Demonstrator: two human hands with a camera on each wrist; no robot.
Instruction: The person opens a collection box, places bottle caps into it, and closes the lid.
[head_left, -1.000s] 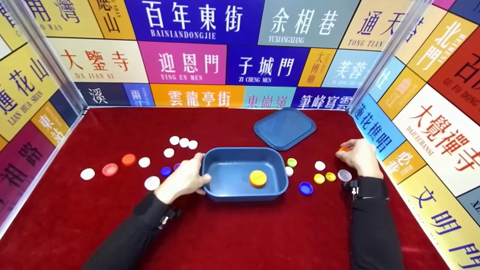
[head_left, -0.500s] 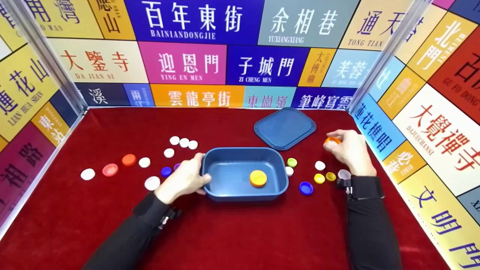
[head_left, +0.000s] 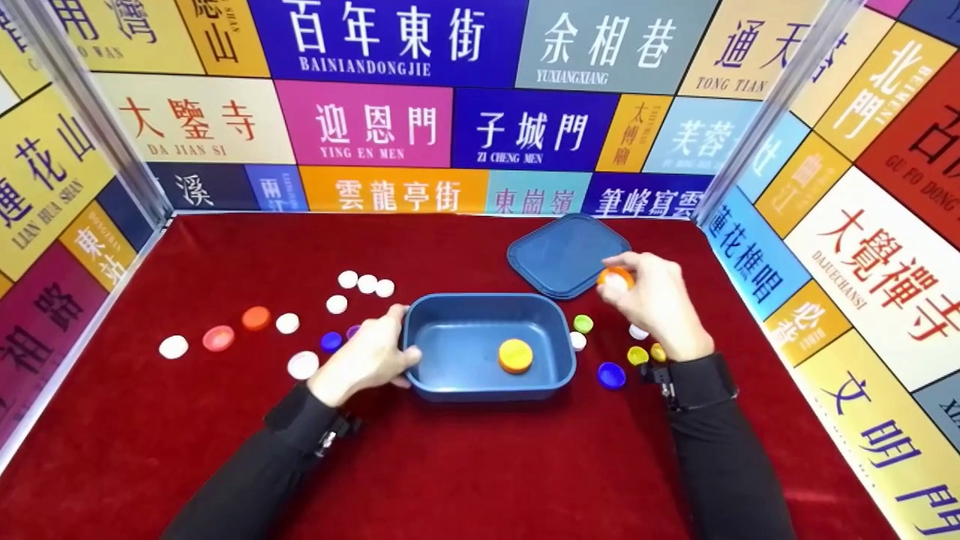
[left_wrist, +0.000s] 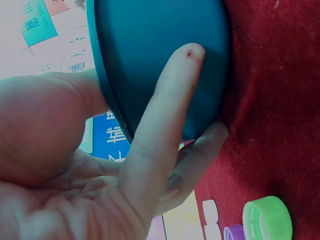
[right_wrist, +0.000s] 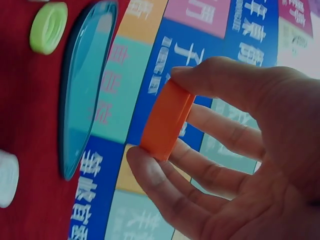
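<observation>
And there it was, an orange cap [right_wrist: 167, 120] pinched by its edges in the right hand [head_left: 658, 300], held up just in front of the blue lid [head_left: 566, 251]! Two fingertips carried the load, thumb against forefinger, so a slip looked the likeliest trouble: squeezed off-centre, the cap could have spun out and rolled across the red cloth [head_left: 480, 465]. Down below, the right wrist strap [head_left: 701, 382] hung close to the small yellow caps [head_left: 637, 356], and a low sweep might have scattered them. The left hand [head_left: 367, 356] was clamped on the end of the blue box [head_left: 465, 364], thumb over the rim, fingers outside; too hard a press there could have tipped it (one orange-yellow cap [head_left: 516, 356] sat inside, free to slide). Both forearms slanted inward, the right one reaching farther forward, its other fingers fanned behind the cap.
</observation>
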